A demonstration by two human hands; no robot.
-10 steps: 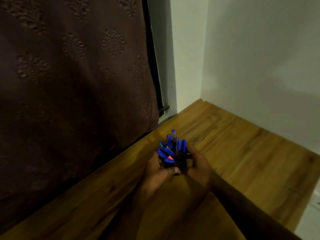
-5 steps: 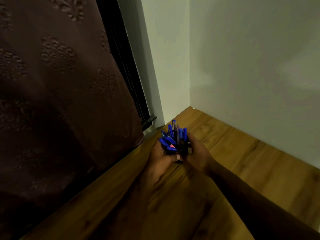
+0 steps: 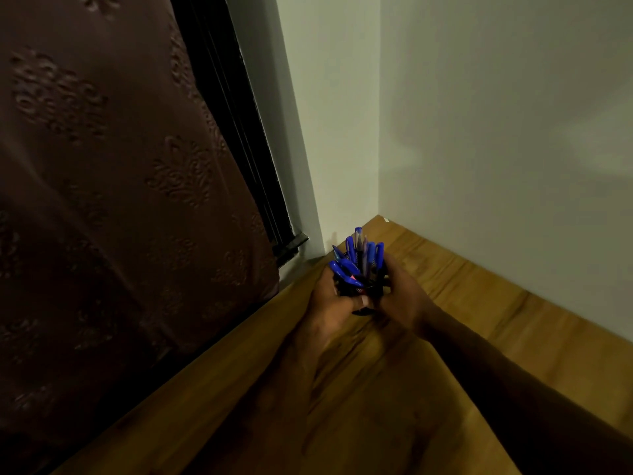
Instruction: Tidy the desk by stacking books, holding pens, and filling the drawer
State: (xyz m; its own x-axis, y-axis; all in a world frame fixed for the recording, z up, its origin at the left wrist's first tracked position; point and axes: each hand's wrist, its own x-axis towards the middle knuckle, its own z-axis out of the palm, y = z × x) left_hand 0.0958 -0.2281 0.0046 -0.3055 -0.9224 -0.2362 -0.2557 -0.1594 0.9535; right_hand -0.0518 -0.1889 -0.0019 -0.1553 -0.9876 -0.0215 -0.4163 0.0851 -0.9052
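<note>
A black pen holder stands near the far corner of the wooden desk, mostly hidden between my hands. Several blue-capped pens stick up out of it, fanned to the left and upward. My left hand grips the holder's left side, thumb across its front. My right hand wraps the right side, fingers curled behind it. Only a sliver of the holder's base shows between my thumbs.
A dark brown embossed curtain hangs along the desk's left edge, in front of a black window frame. White walls meet in a corner just behind the holder. No books or drawer are in view.
The holder, still in both hands, has moved farther back toward the wall corner. My view has swung right, showing more wall and window frame.
</note>
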